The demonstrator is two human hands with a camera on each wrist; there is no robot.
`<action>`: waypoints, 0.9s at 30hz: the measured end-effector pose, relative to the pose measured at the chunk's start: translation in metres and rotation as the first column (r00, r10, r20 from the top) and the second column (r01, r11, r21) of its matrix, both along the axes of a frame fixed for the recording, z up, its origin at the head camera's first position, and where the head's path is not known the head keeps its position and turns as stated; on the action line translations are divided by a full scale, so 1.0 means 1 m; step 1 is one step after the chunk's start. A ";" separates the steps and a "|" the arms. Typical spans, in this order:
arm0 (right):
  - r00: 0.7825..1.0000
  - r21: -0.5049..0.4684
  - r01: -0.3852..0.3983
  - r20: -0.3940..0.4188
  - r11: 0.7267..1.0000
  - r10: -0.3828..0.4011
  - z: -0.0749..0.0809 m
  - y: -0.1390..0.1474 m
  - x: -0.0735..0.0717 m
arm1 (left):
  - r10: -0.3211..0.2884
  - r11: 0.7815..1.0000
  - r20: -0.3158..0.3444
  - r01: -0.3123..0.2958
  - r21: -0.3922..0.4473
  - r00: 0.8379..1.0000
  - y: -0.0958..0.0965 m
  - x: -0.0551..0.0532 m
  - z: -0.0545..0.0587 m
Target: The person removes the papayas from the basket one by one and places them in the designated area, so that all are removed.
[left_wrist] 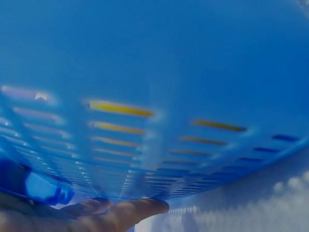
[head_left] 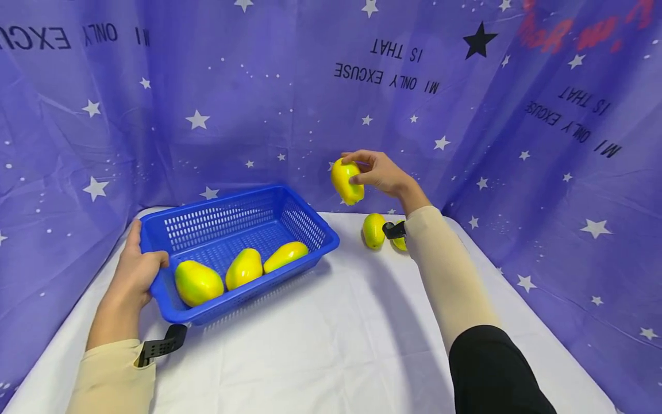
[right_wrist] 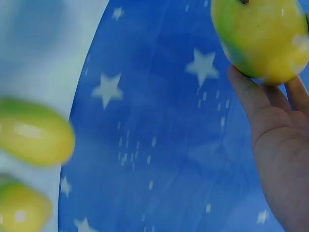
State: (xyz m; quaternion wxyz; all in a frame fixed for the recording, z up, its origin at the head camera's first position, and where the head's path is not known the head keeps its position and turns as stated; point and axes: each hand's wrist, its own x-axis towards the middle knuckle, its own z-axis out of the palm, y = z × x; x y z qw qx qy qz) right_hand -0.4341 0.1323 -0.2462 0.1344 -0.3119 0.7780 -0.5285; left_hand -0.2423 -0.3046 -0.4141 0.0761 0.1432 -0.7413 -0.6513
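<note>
My right hand (head_left: 380,172) grips a yellow-green mango (head_left: 345,181) between thumb and fingers, raised above the table to the right of the basket. The right wrist view shows the same mango (right_wrist: 263,38) at the fingertips. With my left hand (head_left: 135,267) I hold the left end of a blue plastic basket (head_left: 305,215), thumb over its rim. In the left wrist view, fingers (left_wrist: 130,212) lie beneath the slotted blue basket wall (left_wrist: 154,58). Inside the basket, along its near side, lie three mangoes: one on the left (head_left: 199,283), one in the middle (head_left: 244,269), one on the right (head_left: 286,256).
Two more mangoes rest on the white table (head_left: 310,356) below my right hand: one whole in view (head_left: 373,231), another (head_left: 399,237) partly hidden by the right wrist's camera. A purple star-patterned curtain (head_left: 258,132) closes off the back and sides.
</note>
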 end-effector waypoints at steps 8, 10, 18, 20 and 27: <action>0.991 -0.014 0.132 -0.027 0.991 -0.132 0.000 0.071 -0.006 | -0.010 1.000 0.010 0.010 -0.012 1.000 0.001 0.001 0.001; 0.985 -0.028 0.170 -0.032 0.985 -0.170 -0.005 0.089 -0.009 | -0.012 1.000 0.011 0.012 -0.019 1.000 0.002 0.001 0.002; 0.951 -0.018 0.308 0.024 0.951 -0.307 -0.034 0.150 -0.013 | -0.019 0.999 0.012 0.019 -0.031 1.000 -0.002 -0.002 -0.005; 0.942 -0.025 0.334 0.047 0.942 -0.333 -0.039 0.162 -0.009 | -0.025 0.999 0.009 0.025 -0.029 1.000 -0.002 -0.002 -0.005; 0.906 -0.022 0.420 0.069 0.907 -0.417 -0.050 0.197 -0.001 | -0.055 0.998 -0.008 0.055 -0.015 0.998 -0.002 -0.003 -0.005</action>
